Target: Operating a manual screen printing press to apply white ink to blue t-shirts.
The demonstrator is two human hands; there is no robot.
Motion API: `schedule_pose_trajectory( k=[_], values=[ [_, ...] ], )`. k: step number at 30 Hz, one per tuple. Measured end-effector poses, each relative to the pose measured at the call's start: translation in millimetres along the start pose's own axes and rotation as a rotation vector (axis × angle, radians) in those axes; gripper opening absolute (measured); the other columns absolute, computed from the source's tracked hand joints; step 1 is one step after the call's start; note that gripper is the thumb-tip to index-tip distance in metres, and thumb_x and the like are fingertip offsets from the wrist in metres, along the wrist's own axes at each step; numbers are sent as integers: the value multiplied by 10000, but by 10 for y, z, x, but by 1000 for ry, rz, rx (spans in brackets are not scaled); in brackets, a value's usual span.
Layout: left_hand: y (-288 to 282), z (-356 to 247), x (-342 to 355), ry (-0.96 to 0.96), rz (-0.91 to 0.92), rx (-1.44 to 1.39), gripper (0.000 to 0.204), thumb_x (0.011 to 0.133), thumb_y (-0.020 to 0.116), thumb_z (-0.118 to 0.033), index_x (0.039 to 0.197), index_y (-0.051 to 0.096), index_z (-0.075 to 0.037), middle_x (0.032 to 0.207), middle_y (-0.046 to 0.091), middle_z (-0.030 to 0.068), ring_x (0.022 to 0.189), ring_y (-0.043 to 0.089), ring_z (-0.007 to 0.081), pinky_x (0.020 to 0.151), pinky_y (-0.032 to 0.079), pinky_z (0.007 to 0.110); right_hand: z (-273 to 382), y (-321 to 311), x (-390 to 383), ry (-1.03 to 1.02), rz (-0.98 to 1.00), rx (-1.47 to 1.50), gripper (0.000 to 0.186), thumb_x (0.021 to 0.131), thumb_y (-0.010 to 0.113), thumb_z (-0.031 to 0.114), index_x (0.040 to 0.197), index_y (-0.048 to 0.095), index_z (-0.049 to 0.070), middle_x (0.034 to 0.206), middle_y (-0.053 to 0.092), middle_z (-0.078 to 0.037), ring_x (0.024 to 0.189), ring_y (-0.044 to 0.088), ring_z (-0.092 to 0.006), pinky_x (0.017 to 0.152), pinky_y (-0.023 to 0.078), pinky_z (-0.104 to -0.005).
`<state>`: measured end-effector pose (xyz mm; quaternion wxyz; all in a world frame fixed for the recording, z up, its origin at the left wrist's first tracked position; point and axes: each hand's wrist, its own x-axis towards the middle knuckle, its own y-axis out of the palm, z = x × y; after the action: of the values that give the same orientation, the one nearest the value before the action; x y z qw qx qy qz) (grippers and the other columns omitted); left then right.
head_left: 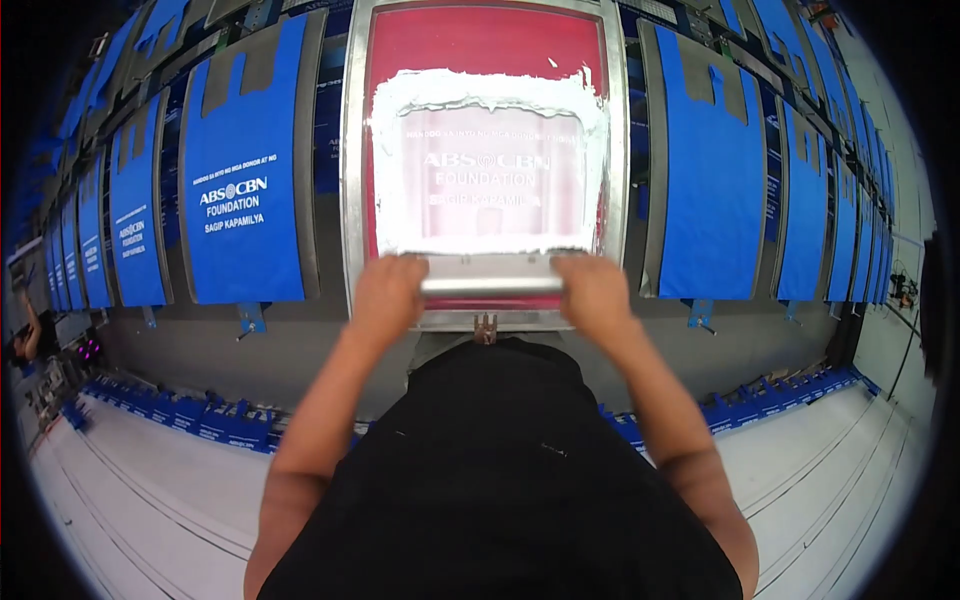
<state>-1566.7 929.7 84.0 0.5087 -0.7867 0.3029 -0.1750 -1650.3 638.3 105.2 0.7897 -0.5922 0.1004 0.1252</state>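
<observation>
Both my hands grip a metal-handled squeegee (pixel 490 284), which lies across the near end of a screen printing frame (pixel 614 170). My left hand (pixel 391 292) is wrapped round its left end, and my right hand (pixel 597 292) round its right end. Inside the metal frame is a red mesh screen (pixel 480 38). White ink (pixel 391 165) forms a thick border around a paler printed-design area in the middle. The squeegee's blade edge meets the near band of ink. Whatever lies beneath the screen is hidden.
Blue bag-shaped fabric pieces lie on boards along both sides; the left one (pixel 245 240) bears white lettering, the right one (pixel 712 200) is plain. A metal clamp (pixel 485 328) sits at the frame's near edge. More blue pieces (pixel 215 420) hang low behind me. A person (pixel 38 335) is far left.
</observation>
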Motion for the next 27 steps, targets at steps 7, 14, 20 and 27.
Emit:
schedule_pose_trajectory(
  k=[7,14,20,27],
  values=[
    [-59,467,1225,-165,58,160,314,673,716,-166,986,700,-161,826,666,148,813,649,346,706,534,455,-372,-150,1119,72,-104,-128,238,701,643,129,931,685,169,845,690,-95,847,672,-288,717,520,-431],
    [-424,745,1956,-206,125,141,418,719,773,-356,1047,692,-110,903,694,144,883,652,331,807,511,421,-599,-698,2134,-40,-62,-206,449,698,585,127,1136,680,161,1063,685,-123,1005,647,-302,875,518,-401],
    [-252,260,437,-205,-378,-147,379,850,678,-299,1099,624,-20,930,663,188,834,633,334,749,488,424,-510,-1030,2274,3,7,-161,521,678,579,128,1194,653,135,1137,662,-132,1074,619,-300,908,501,-401],
    [1127,-727,-1392,-766,672,-1034,425,903,620,-429,890,650,-5,740,625,76,689,584,154,638,477,316,-547,-932,2356,-76,97,-185,477,628,617,136,1094,687,67,1056,670,-203,1016,635,-345,887,508,-394]
  ],
)
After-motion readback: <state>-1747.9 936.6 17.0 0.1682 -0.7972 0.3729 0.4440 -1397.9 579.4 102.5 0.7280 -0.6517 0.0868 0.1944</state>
